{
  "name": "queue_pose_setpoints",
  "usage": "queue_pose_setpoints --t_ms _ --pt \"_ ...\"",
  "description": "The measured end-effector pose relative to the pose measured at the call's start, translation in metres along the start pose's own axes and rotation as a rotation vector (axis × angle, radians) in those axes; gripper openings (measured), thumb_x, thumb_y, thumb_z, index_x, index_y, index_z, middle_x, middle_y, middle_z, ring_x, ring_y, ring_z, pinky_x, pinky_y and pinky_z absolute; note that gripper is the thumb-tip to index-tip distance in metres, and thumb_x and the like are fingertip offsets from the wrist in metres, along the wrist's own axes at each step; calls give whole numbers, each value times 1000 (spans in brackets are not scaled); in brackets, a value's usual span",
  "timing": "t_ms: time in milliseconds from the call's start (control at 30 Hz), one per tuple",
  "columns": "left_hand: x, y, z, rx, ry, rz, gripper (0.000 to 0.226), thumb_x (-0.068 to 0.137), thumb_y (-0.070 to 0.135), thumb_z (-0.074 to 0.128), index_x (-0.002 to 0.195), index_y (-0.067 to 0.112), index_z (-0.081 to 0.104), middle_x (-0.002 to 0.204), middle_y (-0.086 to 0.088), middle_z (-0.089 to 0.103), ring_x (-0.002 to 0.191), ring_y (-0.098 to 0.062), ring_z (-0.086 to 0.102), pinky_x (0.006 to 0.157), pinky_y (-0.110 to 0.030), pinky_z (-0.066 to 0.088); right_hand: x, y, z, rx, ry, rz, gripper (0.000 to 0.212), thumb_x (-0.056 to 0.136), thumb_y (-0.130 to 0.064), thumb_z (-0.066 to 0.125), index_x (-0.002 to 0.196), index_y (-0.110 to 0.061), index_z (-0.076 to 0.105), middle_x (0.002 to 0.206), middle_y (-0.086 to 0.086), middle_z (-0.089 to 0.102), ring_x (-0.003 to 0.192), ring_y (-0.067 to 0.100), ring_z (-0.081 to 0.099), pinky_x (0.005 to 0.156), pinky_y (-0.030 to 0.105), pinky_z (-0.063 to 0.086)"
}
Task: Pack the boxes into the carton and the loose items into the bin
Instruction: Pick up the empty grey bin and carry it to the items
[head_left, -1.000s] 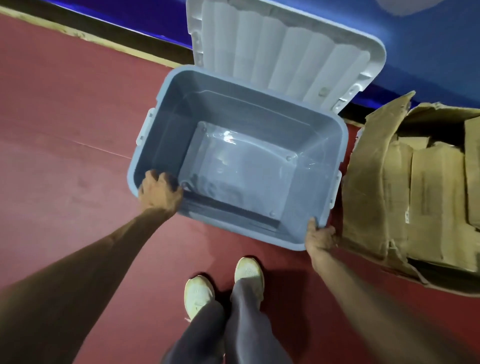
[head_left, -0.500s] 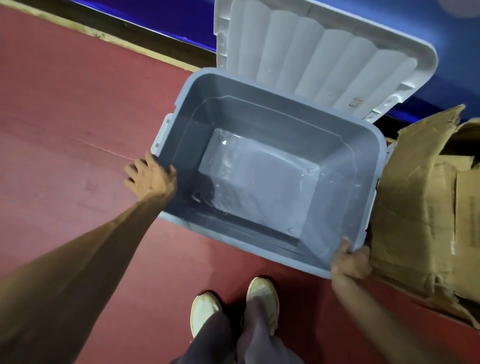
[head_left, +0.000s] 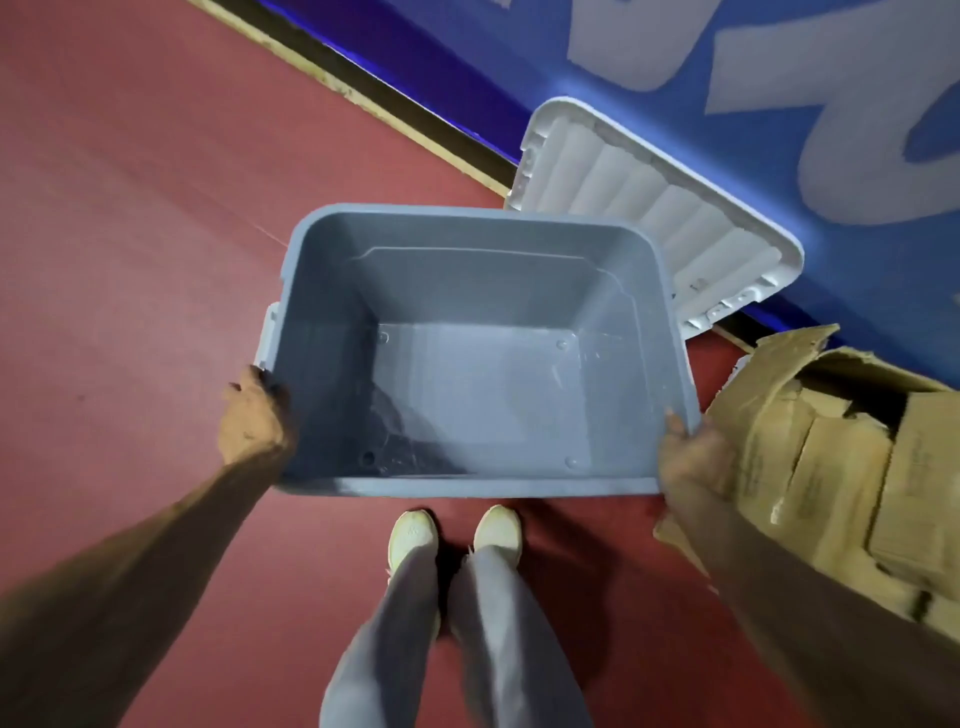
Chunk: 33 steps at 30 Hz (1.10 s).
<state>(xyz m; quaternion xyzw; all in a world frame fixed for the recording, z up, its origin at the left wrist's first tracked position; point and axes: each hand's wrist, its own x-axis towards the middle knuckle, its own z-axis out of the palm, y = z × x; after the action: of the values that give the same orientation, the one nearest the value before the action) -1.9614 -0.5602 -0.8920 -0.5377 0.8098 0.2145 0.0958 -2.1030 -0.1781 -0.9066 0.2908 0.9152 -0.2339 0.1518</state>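
Note:
A grey plastic bin (head_left: 470, 218) stands open on the red floor in front of my feet, with nothing inside it. My left hand (head_left: 253, 415) grips its left rim near the front corner. My right hand (head_left: 693, 454) grips the right rim at the front corner. To the right lies a worn brown carton (head_left: 763, 395) with torn flaps, and several brown cardboard boxes (head_left: 841, 467) sit inside it.
The bin's white ribbed lid (head_left: 649, 208) leans against a blue wall (head_left: 675, 62) behind the bin. My two pale shoes (head_left: 454, 535) stand just in front of the bin. Red floor stretches to the left.
The bin has been turned and pulled away from the lid, so its front edge now lies square to my feet. Both hands have stayed on its rim.

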Motion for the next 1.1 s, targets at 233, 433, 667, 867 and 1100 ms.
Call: queue_pose_setpoints --t_ms 233,433,667,867,1100 --pt "-93 -85 -156 -189 228 -210 28 98 26 46 110 1 50 115 -30 47 101 -51 52 83 -53 40 -111 -137 -83 34 -111 -296 41 91 -35 59 117 -4 62 118 26 63 112 43 56 91 43 45" --pt "-177 -195 -253 -422 353 -433 32 99 25 42 120 2 49 115 -30 57 103 -49 54 83 -48 41 -253 -217 -107 -30 -197 -571 45 92 -37 57 121 -3 58 120 26 62 114 43 55 93 45 43" --pt "-324 -356 -318 -642 627 -730 36 101 30 41 131 12 48 120 -26 61 107 -50 54 88 -48 41 -473 -226 -102 -39 -384 -918 40 91 -36 59 117 -6 62 119 26 61 114 43 53 93 45 42" --pt "-478 -535 -363 -706 833 -941 36 99 30 44 131 13 50 118 -26 62 106 -49 54 89 -45 40 -700 -149 -92 -77 -535 -1193 37 92 -32 60 117 -6 63 118 26 62 113 42 53 90 42 43" --pt "-653 -709 -393 -729 1082 -1194 35 98 30 46 129 16 53 118 -25 61 108 -46 52 90 -44 40 -939 -39 -59 -170 -736 -1442 40 91 -33 59 115 -1 63 118 29 61 113 45 53 91 44 43"
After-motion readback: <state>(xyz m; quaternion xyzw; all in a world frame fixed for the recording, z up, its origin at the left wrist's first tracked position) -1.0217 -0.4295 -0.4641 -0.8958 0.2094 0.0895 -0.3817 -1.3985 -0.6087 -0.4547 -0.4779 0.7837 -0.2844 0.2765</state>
